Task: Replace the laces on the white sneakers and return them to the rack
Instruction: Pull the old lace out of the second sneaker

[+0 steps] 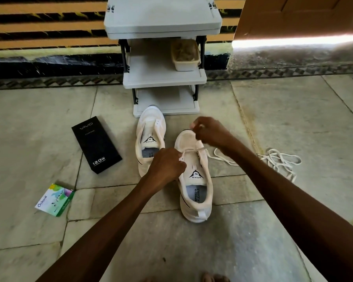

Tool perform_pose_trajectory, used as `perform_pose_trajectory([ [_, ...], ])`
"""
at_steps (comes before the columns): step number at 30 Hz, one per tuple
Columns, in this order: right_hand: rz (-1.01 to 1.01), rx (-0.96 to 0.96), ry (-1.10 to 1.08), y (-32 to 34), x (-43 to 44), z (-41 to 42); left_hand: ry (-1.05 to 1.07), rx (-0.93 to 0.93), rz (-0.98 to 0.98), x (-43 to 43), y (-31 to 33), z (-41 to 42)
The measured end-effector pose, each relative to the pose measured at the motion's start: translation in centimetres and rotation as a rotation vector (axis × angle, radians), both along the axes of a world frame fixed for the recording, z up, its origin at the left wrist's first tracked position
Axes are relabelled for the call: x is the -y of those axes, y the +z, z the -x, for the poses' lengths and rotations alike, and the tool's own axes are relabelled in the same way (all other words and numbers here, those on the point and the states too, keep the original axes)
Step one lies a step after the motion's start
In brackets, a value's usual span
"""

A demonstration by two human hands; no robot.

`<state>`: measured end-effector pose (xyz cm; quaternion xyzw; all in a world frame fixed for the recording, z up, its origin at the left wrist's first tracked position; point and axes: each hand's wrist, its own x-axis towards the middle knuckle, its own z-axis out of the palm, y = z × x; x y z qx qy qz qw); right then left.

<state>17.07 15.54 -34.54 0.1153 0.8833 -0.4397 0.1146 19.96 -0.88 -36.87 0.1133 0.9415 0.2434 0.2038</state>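
The floor (pixel 273 123) carries rack (pixel 165 77), white sneakers (pixel 151 127), loose laces (pixel 278 161), black box (pixel 96 144) (Vivo) and green packet (pixel 55 200).

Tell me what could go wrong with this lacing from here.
The right hand holds one end of the lace high while its other end trails on the floor beside the near sneaker: the ends may come out uneven. The spare lace lies bunched by the right forearm and could snag or be dragged.

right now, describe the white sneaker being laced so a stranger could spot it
Find the grey plastic shoe rack; two white fabric sneakers lie on the stone floor before it. Pick the nearer, right-hand sneaker: the left hand and right hand pinch a flat white lace across it, while its neighbour shows none.
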Motion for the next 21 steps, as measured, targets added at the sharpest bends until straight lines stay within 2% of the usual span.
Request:
perform_pose_trajectory([
  [1, -0.261, 0.010, 0.131, -1.5, 0.2, -0.4, -0.016, -0.007, -0.002, 0.1, 0.1, 0.0],
  [2, -0.428, 0.028, 0.223, -2.5, 0.6, -0.9, -0.022, -0.016, -0.005, 0.1, 0.2, -0.1],
  [3, -0.513, 0.014, 0.257, -3.1, 1.0, -1.3, -0.031, -0.025, -0.008, 0.1, 0.4, -0.2],
  [6, -0.600, -0.156, 0.218, -2.9, 1.5, -1.6, -0.020, -0.005, -0.024, 0.1, 0.6, -0.2],
  [11, -0.672, -0.080, 0.337, -2.1, 1.9, -1.3, -0.015, 0.010, -0.029, 0.1, 0.6, -0.2],
  [15, -0.751, -0.129, 0.437, -2.4, 1.8, -1.5, -0.015, 0.018, -0.030, 0.0, 0.4, -0.1],
  [18, -0.630, -0.142, 0.350, -2.0, 1.3, 0.0, 0.008, 0.044, -0.070, -0.1, 0.6, -0.2],
  [19, -0.519, -0.141, 0.277, -1.8, 1.0, 0.5, 0.028, 0.045, -0.074, -0.1, 0.8, -0.3],
  [21, -0.128, -0.089, 0.120, -1.4, 0.5, 0.5, 0.039, 0.006, -0.070, -0.3, 1.2, -0.3],
])
